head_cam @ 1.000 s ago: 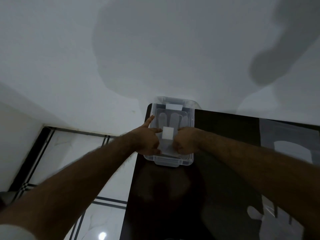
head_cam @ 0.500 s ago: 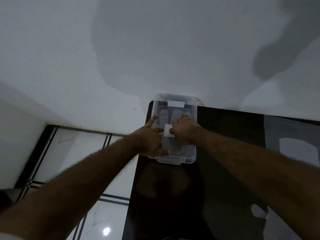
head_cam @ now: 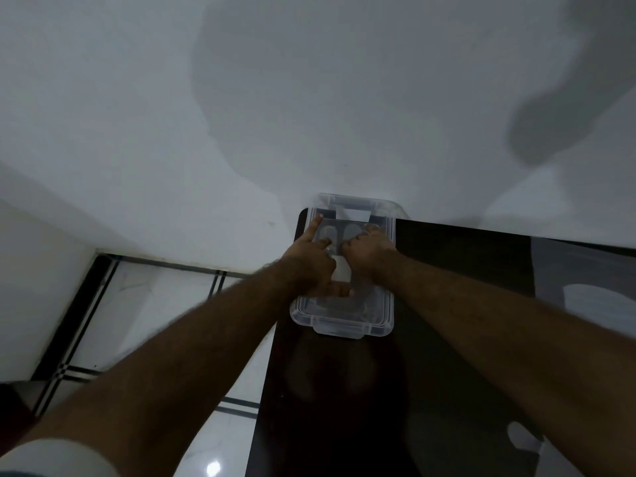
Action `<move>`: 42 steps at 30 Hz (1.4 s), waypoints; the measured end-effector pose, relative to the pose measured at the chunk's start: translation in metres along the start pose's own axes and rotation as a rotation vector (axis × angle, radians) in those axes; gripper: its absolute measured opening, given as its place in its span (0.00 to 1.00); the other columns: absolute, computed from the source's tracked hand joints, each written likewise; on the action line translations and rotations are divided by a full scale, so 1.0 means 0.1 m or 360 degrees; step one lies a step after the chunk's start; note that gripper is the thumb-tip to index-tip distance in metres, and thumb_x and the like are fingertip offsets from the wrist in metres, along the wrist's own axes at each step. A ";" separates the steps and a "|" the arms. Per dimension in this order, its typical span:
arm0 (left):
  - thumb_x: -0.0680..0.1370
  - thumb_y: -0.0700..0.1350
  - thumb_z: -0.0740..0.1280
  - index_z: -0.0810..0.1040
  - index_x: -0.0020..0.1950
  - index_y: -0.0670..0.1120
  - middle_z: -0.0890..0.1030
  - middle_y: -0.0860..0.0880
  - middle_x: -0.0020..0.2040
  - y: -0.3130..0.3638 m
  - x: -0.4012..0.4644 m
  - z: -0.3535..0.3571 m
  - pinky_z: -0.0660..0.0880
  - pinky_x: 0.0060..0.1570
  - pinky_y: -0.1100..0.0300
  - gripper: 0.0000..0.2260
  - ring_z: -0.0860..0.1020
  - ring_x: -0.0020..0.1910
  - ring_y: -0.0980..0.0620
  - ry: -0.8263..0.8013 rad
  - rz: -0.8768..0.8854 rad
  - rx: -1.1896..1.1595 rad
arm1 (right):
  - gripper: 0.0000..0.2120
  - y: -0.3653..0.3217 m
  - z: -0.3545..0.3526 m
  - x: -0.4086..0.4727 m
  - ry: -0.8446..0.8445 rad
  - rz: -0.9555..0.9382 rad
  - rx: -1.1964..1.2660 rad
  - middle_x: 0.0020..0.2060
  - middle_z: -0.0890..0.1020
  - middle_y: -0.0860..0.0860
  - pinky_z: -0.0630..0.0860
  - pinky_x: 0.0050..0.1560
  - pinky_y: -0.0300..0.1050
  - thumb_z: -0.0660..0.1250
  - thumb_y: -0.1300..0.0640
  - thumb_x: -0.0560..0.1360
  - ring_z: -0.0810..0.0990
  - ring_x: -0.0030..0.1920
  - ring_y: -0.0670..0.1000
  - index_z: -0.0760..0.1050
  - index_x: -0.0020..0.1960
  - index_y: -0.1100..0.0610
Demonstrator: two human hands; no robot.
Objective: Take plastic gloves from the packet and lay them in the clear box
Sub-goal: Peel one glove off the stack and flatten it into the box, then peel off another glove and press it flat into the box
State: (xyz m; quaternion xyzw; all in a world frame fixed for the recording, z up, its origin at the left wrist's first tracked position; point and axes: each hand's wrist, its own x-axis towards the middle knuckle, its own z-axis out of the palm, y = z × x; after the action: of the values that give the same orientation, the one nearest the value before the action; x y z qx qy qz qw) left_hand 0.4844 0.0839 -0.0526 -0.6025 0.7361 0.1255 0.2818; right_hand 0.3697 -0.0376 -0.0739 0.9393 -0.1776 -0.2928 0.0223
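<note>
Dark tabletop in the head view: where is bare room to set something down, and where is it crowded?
Bare: the dark glossy tabletop right of the clear plastic box, and the stretch nearer the person between both forearms. Crowded: inside the box, where the left hand and right hand press on the plastic gloves.

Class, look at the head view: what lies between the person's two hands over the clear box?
A small white rectangular piece sits between the left hand and right hand, inside the clear box; head view only.
</note>
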 end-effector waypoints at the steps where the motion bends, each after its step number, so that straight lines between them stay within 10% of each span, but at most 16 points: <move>1: 0.80 0.78 0.45 0.82 0.71 0.50 0.77 0.47 0.78 0.02 0.00 -0.01 0.28 0.77 0.29 0.42 0.59 0.86 0.44 -0.0004 -0.0017 0.0009 | 0.31 0.01 -0.01 0.01 -0.0006 0.0016 0.0002 0.67 0.81 0.53 0.59 0.79 0.63 0.76 0.38 0.72 0.76 0.71 0.57 0.75 0.70 0.50; 7: 0.80 0.77 0.47 0.82 0.70 0.48 0.79 0.47 0.75 0.13 -0.10 -0.05 0.32 0.78 0.28 0.41 0.59 0.86 0.42 0.0067 -0.0143 -0.0020 | 0.42 0.05 -0.05 -0.21 -0.0036 0.0090 -0.0107 0.75 0.75 0.59 0.50 0.82 0.63 0.77 0.39 0.73 0.70 0.77 0.60 0.68 0.77 0.59; 13: 0.83 0.74 0.45 0.85 0.66 0.50 0.87 0.49 0.59 0.29 -0.35 0.00 0.34 0.80 0.30 0.39 0.73 0.77 0.44 -0.0005 -0.0071 -0.0151 | 0.21 -0.10 0.09 -0.80 -0.0031 -0.0227 -0.0288 0.66 0.82 0.52 0.44 0.81 0.72 0.67 0.45 0.81 0.76 0.72 0.56 0.75 0.72 0.50; 21: 0.79 0.78 0.41 0.83 0.69 0.52 0.85 0.50 0.64 0.34 -0.40 0.04 0.33 0.78 0.27 0.44 0.71 0.77 0.44 -0.0185 -0.0078 -0.0057 | 0.23 -0.17 0.06 -0.86 -0.0232 -0.0204 -0.0371 0.71 0.79 0.51 0.42 0.80 0.74 0.68 0.43 0.81 0.69 0.78 0.58 0.75 0.74 0.47; 27: 0.83 0.72 0.43 0.85 0.64 0.52 0.87 0.49 0.56 0.56 -0.65 -0.14 0.37 0.78 0.26 0.37 0.75 0.73 0.44 0.0247 -0.0184 -0.0150 | 0.17 -0.05 0.01 -1.26 0.0112 -0.0192 -0.0141 0.63 0.83 0.53 0.44 0.81 0.70 0.65 0.49 0.83 0.77 0.69 0.57 0.76 0.69 0.52; 37: 0.83 0.60 0.58 0.81 0.49 0.53 0.84 0.53 0.47 2.20 -1.20 -0.40 0.64 0.67 0.43 0.16 0.81 0.54 0.48 0.0704 -0.0195 -0.0580 | 0.15 0.19 1.48 -3.05 0.0891 -0.0322 0.0246 0.65 0.84 0.55 0.59 0.81 0.63 0.71 0.51 0.80 0.79 0.71 0.59 0.83 0.64 0.54; 42: 0.81 0.61 0.57 0.83 0.53 0.55 0.85 0.55 0.50 3.38 -1.03 -0.25 0.67 0.61 0.49 0.17 0.82 0.54 0.51 0.0699 -0.0024 -0.0750 | 0.14 0.29 2.61 -4.18 0.0726 -0.0272 0.0399 0.61 0.86 0.54 0.53 0.80 0.57 0.68 0.50 0.80 0.82 0.66 0.58 0.85 0.61 0.53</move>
State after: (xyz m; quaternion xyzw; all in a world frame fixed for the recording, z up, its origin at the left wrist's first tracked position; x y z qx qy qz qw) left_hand 0.1661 0.2368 -0.0258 -0.6692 0.7256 0.1573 -0.0301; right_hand -0.1052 0.0959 -0.0588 0.9880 -0.1229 -0.0501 -0.0795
